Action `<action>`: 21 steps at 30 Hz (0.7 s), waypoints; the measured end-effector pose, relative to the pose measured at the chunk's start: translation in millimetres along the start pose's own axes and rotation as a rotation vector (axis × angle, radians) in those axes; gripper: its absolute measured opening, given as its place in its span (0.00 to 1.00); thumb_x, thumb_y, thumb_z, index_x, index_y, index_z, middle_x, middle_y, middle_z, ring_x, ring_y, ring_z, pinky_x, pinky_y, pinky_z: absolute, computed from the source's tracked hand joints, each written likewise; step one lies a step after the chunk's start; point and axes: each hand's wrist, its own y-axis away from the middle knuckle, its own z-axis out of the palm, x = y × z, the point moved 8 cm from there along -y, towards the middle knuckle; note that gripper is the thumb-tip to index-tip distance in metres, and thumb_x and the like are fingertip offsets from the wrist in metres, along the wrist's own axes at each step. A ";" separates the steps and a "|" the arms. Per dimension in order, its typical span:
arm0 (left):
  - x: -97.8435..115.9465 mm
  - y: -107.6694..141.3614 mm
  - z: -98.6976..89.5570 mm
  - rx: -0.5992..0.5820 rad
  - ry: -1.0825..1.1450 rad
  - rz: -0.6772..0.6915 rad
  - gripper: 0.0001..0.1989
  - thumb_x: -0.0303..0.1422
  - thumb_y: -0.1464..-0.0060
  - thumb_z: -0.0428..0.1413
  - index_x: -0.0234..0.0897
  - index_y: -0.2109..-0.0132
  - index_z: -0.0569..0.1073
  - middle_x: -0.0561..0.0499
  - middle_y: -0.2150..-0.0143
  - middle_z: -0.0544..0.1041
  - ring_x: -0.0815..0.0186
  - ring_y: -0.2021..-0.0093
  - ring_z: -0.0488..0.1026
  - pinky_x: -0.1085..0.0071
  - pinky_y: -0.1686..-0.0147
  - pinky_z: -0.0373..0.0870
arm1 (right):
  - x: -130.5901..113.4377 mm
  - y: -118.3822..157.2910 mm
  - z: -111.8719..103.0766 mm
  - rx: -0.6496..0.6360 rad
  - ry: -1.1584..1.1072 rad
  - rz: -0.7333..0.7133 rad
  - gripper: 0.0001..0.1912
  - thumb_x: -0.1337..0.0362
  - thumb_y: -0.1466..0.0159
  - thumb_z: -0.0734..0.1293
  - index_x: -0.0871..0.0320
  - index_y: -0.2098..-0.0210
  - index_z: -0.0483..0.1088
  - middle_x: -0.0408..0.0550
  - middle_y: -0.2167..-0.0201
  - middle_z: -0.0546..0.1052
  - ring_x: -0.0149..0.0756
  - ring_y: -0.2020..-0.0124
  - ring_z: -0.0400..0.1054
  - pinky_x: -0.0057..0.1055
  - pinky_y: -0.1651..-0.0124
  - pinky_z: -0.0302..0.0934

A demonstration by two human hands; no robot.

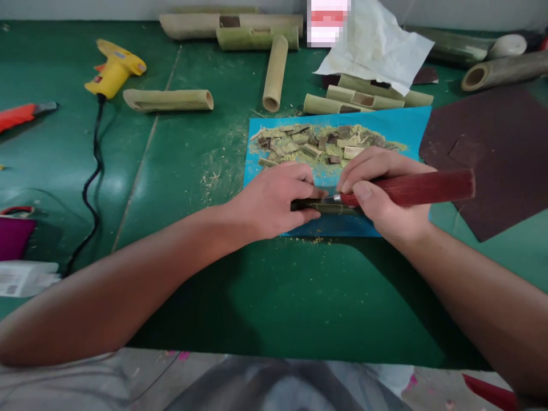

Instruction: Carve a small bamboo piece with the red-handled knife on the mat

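Observation:
On the near half of the blue sheet [327, 225], my left hand [280, 197] is closed around a piece of bamboo [334, 209] and keeps it low over the sheet. Its left end disappears under my fingers. My right hand [385, 188] grips a carving knife [428, 187] by its thick red handle, which slants up to the right. The thin metal blade points left and meets the bamboo's upper side near my left fingertips; its exact tip shape is too small to tell. Just beyond both hands lies a heap of bamboo chips and shavings [319, 142].
Bamboo tubes [171, 100] lie along the back of the green table [299, 297], some with cut-out windows. A yellow hot glue gun [112, 68] and its black cord are left. White paper [372, 45] covers some bamboo; a dark brown sheet [492, 154] lies right.

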 end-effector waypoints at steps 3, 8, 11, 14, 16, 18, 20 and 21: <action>2.5 0.2 -1.3 0.014 0.004 0.021 0.10 0.35 0.35 0.60 0.37 0.52 0.84 0.46 0.59 0.79 0.61 0.58 0.76 0.65 0.58 0.69 | 1.0 0.6 1.3 -0.031 0.004 0.010 0.08 0.64 0.36 0.72 0.50 0.71 0.74 0.42 0.74 0.77 0.36 0.71 0.73 0.38 0.68 0.67; 3.2 0.4 -0.5 0.014 -0.002 0.019 0.10 0.35 0.35 0.59 0.38 0.54 0.84 0.47 0.60 0.78 0.61 0.58 0.75 0.65 0.58 0.69 | 3.1 2.1 2.4 -0.019 0.028 0.029 0.09 0.59 0.34 0.72 0.49 0.72 0.73 0.42 0.75 0.77 0.38 0.70 0.73 0.40 0.67 0.69; 2.2 1.1 -0.6 0.024 0.003 0.024 0.09 0.35 0.35 0.60 0.38 0.54 0.83 0.47 0.60 0.79 0.61 0.58 0.75 0.66 0.58 0.69 | 1.3 1.3 4.0 -0.021 0.018 -0.006 0.10 0.59 0.34 0.73 0.49 0.71 0.73 0.42 0.75 0.76 0.37 0.71 0.73 0.39 0.67 0.68; 1.7 1.6 -0.6 0.025 0.021 0.029 0.09 0.35 0.35 0.60 0.36 0.55 0.83 0.46 0.60 0.78 0.61 0.58 0.75 0.66 0.58 0.68 | -0.4 1.2 4.7 -0.028 -0.009 -0.033 0.09 0.62 0.34 0.73 0.51 0.71 0.73 0.42 0.75 0.77 0.35 0.71 0.72 0.37 0.67 0.67; 2.0 1.2 -0.5 0.020 0.028 0.029 0.09 0.34 0.35 0.60 0.35 0.56 0.83 0.46 0.60 0.78 0.61 0.59 0.75 0.65 0.59 0.68 | -0.7 1.7 4.3 -0.024 -0.012 -0.029 0.08 0.62 0.35 0.73 0.51 0.70 0.73 0.42 0.74 0.77 0.35 0.71 0.73 0.36 0.66 0.68; 2.3 0.4 -0.3 0.013 0.024 0.024 0.09 0.35 0.35 0.60 0.35 0.56 0.83 0.46 0.60 0.78 0.61 0.59 0.75 0.65 0.60 0.68 | -0.1 2.1 3.4 -0.014 0.001 -0.006 0.08 0.60 0.34 0.72 0.50 0.70 0.73 0.41 0.73 0.77 0.36 0.70 0.73 0.37 0.66 0.68; 2.5 -0.3 0.1 0.002 0.016 0.018 0.09 0.35 0.35 0.60 0.36 0.57 0.83 0.47 0.61 0.77 0.61 0.60 0.75 0.66 0.60 0.67 | 1.7 2.0 3.3 -0.015 0.026 0.031 0.10 0.56 0.33 0.71 0.48 0.71 0.73 0.41 0.74 0.77 0.37 0.69 0.74 0.39 0.65 0.69; 2.5 -0.5 0.2 -0.002 0.012 0.017 0.09 0.35 0.35 0.60 0.36 0.57 0.83 0.47 0.61 0.77 0.62 0.59 0.75 0.66 0.60 0.67 | 3.0 1.8 3.9 -0.023 0.038 0.049 0.11 0.55 0.33 0.71 0.47 0.71 0.72 0.41 0.74 0.77 0.38 0.69 0.74 0.40 0.65 0.70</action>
